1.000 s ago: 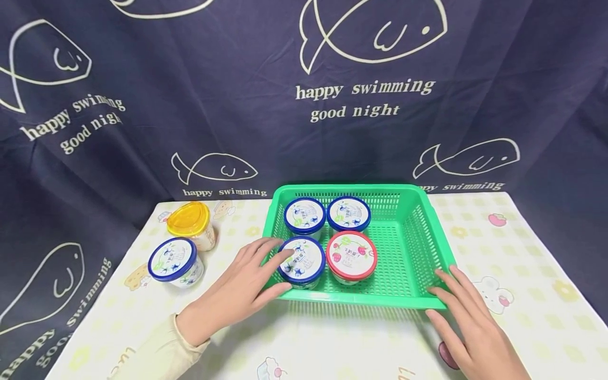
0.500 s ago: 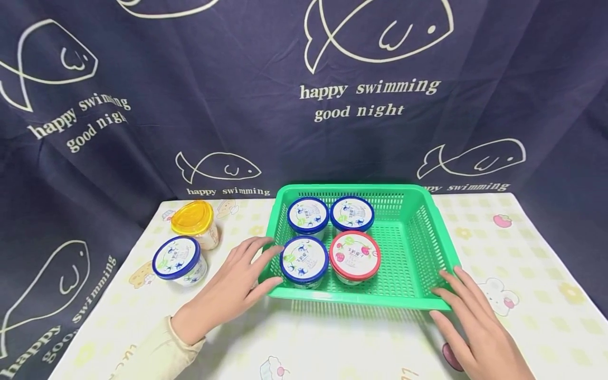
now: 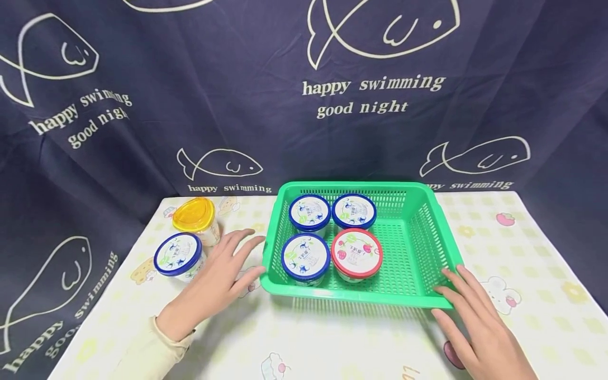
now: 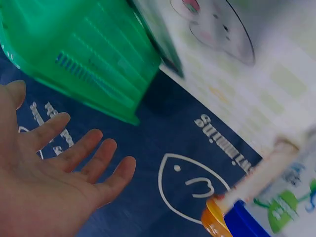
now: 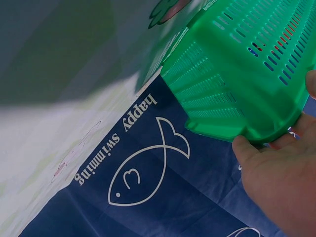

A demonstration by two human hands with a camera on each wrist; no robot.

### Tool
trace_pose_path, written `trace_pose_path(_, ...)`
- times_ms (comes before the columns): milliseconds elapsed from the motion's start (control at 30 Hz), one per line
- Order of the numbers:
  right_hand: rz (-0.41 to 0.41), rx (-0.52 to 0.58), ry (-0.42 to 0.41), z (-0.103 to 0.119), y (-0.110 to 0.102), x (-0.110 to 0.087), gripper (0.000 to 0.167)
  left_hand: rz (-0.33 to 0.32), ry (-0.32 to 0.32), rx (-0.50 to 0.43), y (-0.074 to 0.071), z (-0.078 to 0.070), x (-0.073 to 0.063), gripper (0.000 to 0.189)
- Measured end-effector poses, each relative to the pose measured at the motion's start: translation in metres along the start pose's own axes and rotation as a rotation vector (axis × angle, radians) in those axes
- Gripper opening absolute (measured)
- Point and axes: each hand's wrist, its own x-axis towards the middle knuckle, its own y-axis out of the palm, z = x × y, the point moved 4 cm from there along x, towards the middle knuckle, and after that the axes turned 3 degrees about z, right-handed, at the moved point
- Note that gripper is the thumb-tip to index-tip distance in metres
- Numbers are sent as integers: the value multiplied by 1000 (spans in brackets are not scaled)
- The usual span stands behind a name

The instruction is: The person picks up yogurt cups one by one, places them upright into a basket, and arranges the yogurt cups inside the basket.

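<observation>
A green plastic basket (image 3: 351, 298) stands on the table with tubs inside. Three tubs have blue-rimmed lids: a back left tub (image 3: 310, 212), a back middle tub (image 3: 353, 211) and a front left tub (image 3: 305, 257). Beside that last one is a red-lidded tub (image 3: 357, 253) with strawberries printed on it. My right hand (image 3: 484, 327) holds the basket's front right corner, fingers over the rim and thumb outside. Left of the basket, my left hand (image 3: 214, 279) is spread and holds nothing, its fingertips near the rim. Behind its wrist stands another blue-lidded tub (image 3: 178, 254), partly covered by the hand.
A cup with a yellow lid (image 3: 195, 214) stands behind the outside blue-lidded tub. The basket's right part shows its bare slotted floor (image 3: 399, 253). A dark blue curtain (image 3: 266, 105) with fish outlines hangs along the table's back edge.
My left hand has drawn off the front left tub and moved left, out of the basket, toward the outside tub. The right hand stays on the basket's corner.
</observation>
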Motion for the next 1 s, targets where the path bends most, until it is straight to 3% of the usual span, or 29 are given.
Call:
trace_pose_path(400, -21, 8, -30, -4, 0, -1, 35, -38, -80, 38, -5, 20, -13, 53)
trace_pose_path(1000, -2, 6, -10, -2, 1, 0, 37, -122, -209, 140, -9, 46, -51, 52)
